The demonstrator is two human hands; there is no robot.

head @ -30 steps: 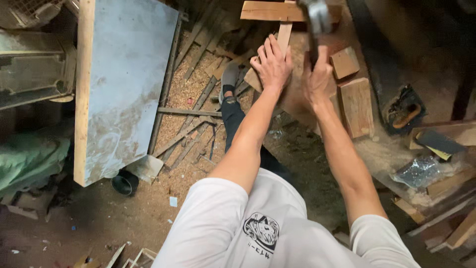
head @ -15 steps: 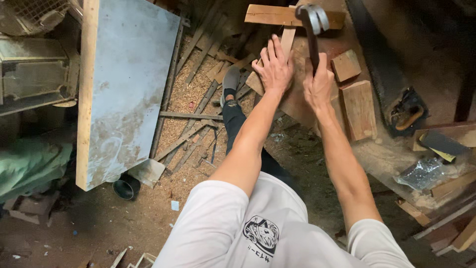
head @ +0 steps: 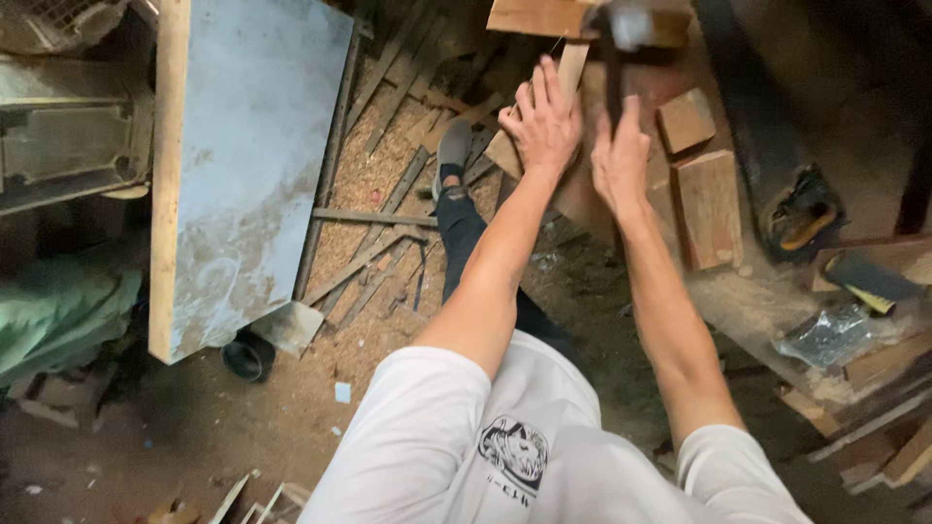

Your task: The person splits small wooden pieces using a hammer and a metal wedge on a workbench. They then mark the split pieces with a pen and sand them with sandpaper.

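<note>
My right hand [head: 619, 160] grips the dark handle of a hammer [head: 621, 39], whose metal head is blurred over a flat wooden board [head: 529, 16] at the top edge. My left hand [head: 544, 121] presses a narrow wooden strip [head: 571, 66] that runs under that board, fingers spread over it. Both arms reach forward over a wooden work surface. Where the hammer head meets the wood is too blurred to make out.
Two wooden blocks [head: 706, 184] lie right of my right hand. A large grey panel with a wood edge [head: 243, 165] stands at left. Sawdust and wood strips [head: 388, 223] cover the floor around my shoe [head: 452, 146]. Scrap wood and a crumpled grey wrapper [head: 835, 330] sit at right.
The hammer head has stayed over the board at the top while my right hand shifted slightly on the handle. My left hand keeps pressing the strip.
</note>
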